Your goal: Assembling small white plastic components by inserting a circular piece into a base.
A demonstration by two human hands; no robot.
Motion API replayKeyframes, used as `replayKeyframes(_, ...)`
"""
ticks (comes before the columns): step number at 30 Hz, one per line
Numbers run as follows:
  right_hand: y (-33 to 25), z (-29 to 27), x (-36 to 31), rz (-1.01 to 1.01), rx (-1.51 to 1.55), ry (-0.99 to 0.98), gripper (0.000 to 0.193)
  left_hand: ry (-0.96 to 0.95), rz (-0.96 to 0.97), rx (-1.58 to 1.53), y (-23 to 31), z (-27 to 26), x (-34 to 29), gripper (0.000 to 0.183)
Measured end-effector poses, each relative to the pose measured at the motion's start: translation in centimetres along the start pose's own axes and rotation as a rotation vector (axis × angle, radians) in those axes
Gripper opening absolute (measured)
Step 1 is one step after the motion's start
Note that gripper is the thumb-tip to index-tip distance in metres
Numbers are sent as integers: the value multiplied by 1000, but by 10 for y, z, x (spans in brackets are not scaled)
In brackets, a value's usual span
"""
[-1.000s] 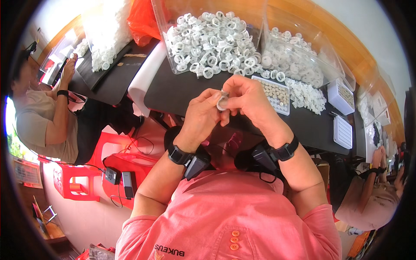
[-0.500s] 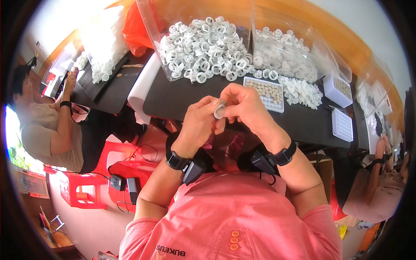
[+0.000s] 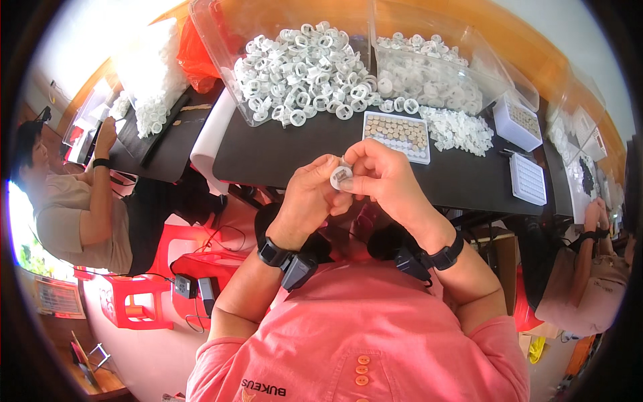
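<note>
In front of the table's near edge, both my hands hold one small round white plastic part (image 3: 339, 175) with a greyish piece in its middle. My left hand (image 3: 303, 195) pinches its left side between thumb and fingers. From the right, the thumb of my right hand (image 3: 392, 179) presses on the part's face, its fingers curled behind. Beyond them lies a white tray (image 3: 396, 158) partly filled with round tan discs (image 3: 395, 128). Right of it is a heap of small translucent plastic pieces (image 3: 461, 131). Many white plastic rings (image 3: 301, 75) spill toward me from a clear bin (image 3: 240, 87).
A second clear bin (image 3: 442, 74) holds more white parts. At the right stand a white box (image 3: 516, 127) and a white slotted tray (image 3: 528, 179). Co-workers sit at the left (image 3: 80, 208) and right (image 3: 583, 281). Red stools (image 3: 137, 301) and cables are at lower left.
The round part has been turned in my fingers, from nearly edge-on to showing its face. My right thumb has shifted onto that face. The whole view has moved slightly.
</note>
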State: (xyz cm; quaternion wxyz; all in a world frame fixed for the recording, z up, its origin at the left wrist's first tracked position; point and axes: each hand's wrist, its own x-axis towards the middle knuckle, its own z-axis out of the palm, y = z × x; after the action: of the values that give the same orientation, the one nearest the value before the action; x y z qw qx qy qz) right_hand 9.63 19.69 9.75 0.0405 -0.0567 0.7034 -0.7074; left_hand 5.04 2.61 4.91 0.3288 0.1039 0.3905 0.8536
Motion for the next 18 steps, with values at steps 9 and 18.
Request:
replayKeyframes(9,-1,6,-7,-58,67,35,11,-116,12,-37,2,1,-3,31)
replayKeyframes(18,15,14,-7,-149,-32,124,14,9,-3,50,3,8,-8,34)
